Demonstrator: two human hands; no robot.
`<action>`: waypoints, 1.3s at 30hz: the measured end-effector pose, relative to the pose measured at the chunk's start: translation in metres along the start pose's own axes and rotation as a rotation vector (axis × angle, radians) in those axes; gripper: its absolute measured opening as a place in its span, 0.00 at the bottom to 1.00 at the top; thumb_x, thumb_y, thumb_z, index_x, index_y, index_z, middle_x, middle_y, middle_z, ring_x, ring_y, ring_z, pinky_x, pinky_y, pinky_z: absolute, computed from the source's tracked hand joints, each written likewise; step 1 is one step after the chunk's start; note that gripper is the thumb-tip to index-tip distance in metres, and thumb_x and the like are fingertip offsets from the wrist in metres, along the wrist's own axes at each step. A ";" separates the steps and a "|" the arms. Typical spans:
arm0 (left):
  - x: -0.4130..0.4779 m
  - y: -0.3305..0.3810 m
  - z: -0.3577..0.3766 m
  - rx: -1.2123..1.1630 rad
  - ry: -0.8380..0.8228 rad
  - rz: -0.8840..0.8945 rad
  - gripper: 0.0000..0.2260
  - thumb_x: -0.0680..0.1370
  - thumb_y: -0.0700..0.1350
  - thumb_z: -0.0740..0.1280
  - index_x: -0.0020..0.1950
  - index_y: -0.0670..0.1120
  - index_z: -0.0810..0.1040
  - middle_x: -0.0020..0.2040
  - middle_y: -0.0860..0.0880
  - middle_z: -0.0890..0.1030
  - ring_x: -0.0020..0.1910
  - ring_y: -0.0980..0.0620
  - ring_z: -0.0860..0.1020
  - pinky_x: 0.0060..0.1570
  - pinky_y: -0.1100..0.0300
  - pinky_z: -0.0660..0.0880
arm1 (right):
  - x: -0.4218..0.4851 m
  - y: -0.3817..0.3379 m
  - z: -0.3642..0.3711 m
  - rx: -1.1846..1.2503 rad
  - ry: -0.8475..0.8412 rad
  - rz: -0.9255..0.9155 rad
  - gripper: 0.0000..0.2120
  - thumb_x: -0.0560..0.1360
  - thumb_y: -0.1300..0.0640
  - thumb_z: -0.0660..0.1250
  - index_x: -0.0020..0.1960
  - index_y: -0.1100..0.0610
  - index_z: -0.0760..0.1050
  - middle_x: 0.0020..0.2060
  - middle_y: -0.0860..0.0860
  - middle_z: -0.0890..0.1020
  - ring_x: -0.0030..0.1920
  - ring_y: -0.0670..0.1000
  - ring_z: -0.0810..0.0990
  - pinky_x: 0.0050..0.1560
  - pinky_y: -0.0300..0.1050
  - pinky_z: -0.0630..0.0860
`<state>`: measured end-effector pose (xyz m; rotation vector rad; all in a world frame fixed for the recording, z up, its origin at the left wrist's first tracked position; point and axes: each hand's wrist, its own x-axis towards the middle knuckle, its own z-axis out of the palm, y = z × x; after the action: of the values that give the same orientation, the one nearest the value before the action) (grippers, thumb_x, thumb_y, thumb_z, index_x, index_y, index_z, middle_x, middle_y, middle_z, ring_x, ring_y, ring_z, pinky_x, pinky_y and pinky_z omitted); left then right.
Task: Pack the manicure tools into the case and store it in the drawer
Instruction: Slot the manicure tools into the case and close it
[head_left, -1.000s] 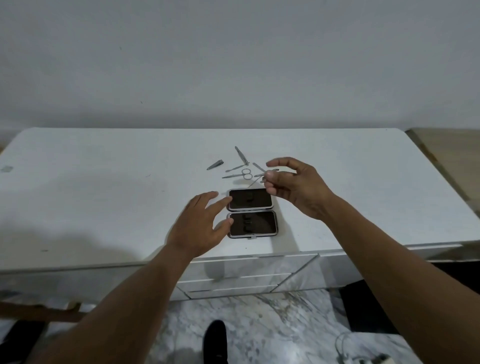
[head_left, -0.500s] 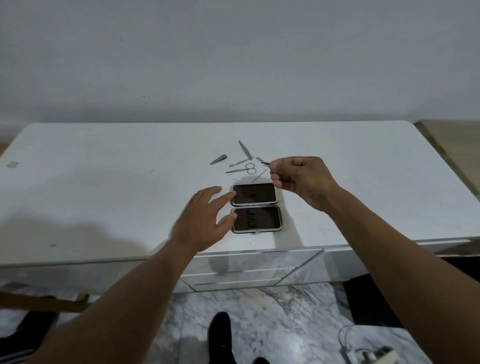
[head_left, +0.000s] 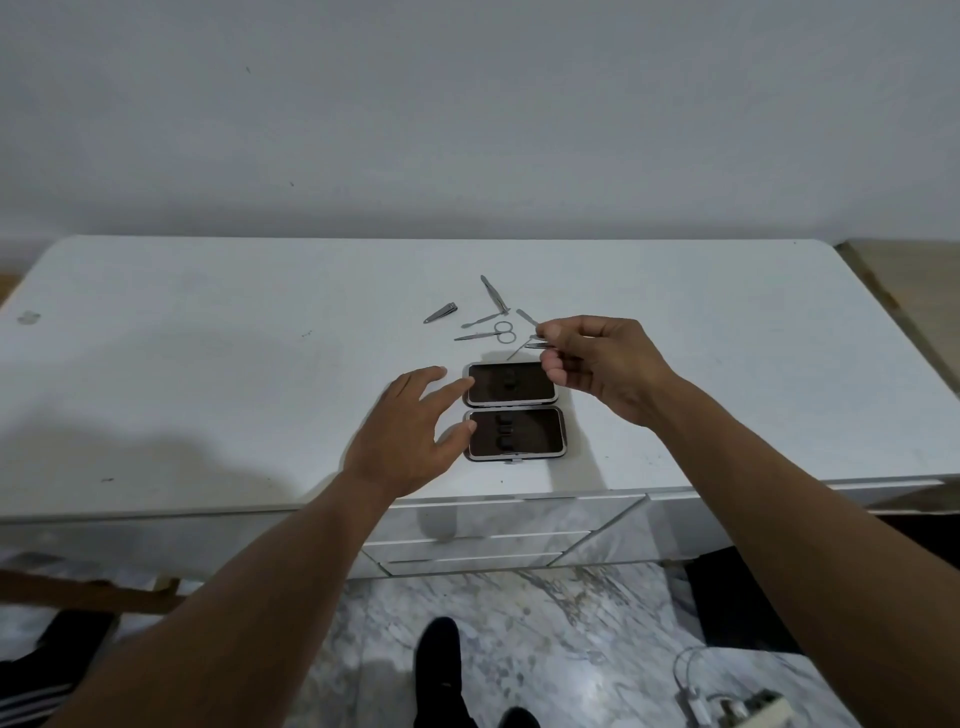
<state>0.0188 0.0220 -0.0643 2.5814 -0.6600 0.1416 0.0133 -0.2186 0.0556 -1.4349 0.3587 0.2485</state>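
Right hand pinches a slim silver metal tool just beyond my open black rectangular case; left hand, fingers straight, touches its left edge.

No readable text, label, brand or number anywhere in my view; open case shows only plain dark lining, no lettering I can make out; small metal tool pinched in my right hand too small and blurred for any stamp; same for nail clipper and scissors on white top.
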 end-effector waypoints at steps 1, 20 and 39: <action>0.000 0.000 0.000 -0.001 0.001 0.000 0.24 0.78 0.61 0.58 0.73 0.55 0.70 0.71 0.48 0.71 0.70 0.50 0.67 0.69 0.53 0.68 | 0.000 0.001 0.000 -0.002 -0.001 -0.008 0.08 0.75 0.63 0.70 0.52 0.66 0.80 0.33 0.57 0.79 0.30 0.50 0.79 0.38 0.40 0.81; 0.000 0.001 -0.001 0.007 -0.011 -0.007 0.24 0.78 0.61 0.58 0.73 0.55 0.70 0.71 0.49 0.71 0.71 0.50 0.67 0.69 0.54 0.67 | 0.002 0.006 0.014 -0.178 0.142 -0.258 0.09 0.71 0.66 0.74 0.50 0.67 0.80 0.37 0.58 0.81 0.35 0.50 0.82 0.42 0.40 0.83; -0.001 0.000 0.000 0.020 -0.009 -0.011 0.24 0.78 0.60 0.59 0.73 0.56 0.69 0.71 0.49 0.71 0.71 0.51 0.66 0.69 0.55 0.66 | 0.003 0.007 0.012 -0.179 0.134 -0.301 0.08 0.72 0.67 0.72 0.51 0.65 0.81 0.37 0.54 0.83 0.34 0.44 0.82 0.44 0.38 0.83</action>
<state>0.0181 0.0217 -0.0643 2.6062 -0.6509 0.1341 0.0147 -0.2057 0.0490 -1.6650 0.2286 -0.0613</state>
